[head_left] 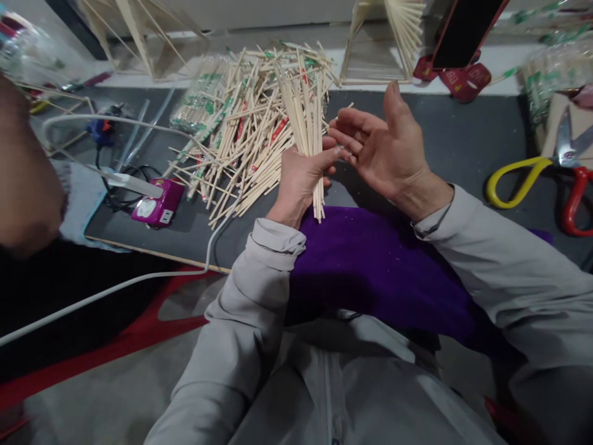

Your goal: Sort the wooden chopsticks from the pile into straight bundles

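A bundle of thin wooden chopsticks stands in my left hand, whose fingers and thumb wrap round its lower part. The sticks fan out a little toward their far ends. My right hand is just to the right, palm turned up and inward, thumb raised, fingers apart and slightly bent. Its fingertips come close to the left thumb; whether they touch I cannot tell. Behind and left of the bundle lies a loose heap of chopsticks, some with red or green paper bands. Purple cloth lies below my hands at the table edge.
Scissors with yellow and red handles lie at the right. A purple power adapter with a white cable sits left, near a blue glue gun. Wrapped chopsticks and stick frames stand behind. Another person's arm reaches in left.
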`<state>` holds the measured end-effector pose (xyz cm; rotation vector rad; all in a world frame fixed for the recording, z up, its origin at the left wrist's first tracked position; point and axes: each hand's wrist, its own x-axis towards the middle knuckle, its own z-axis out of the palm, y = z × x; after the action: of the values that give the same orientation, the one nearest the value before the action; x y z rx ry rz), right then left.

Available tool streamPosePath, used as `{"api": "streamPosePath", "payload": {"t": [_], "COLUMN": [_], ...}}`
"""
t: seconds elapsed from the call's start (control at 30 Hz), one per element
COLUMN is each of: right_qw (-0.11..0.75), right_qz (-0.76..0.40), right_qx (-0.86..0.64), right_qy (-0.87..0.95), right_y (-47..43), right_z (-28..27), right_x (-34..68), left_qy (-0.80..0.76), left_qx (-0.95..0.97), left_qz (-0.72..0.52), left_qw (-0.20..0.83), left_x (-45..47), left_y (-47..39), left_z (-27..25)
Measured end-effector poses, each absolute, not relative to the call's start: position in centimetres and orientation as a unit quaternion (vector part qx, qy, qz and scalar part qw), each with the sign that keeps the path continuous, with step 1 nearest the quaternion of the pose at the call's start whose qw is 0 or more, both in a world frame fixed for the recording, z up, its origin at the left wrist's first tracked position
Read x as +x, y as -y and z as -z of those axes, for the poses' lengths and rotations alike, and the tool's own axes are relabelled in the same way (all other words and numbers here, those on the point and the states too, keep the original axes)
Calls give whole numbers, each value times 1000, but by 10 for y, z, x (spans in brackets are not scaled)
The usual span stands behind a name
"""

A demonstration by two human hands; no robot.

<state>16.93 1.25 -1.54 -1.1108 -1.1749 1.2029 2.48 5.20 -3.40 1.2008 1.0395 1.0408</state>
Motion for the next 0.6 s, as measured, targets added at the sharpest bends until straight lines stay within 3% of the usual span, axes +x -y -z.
{"api": "streamPosePath", "payload": {"t": [0.6], "right_qw": [548], "right_qz": [-485], "right_qx": [-479], "right_qy": [485], "right_y": [-5], "right_z": [6], "right_x": [151], "left_qy": [-448], "left_qx": [563], "left_qz": [-415], "left_qw": [557], "left_x": [32], "left_y": [-48], "left_z": [32]}}
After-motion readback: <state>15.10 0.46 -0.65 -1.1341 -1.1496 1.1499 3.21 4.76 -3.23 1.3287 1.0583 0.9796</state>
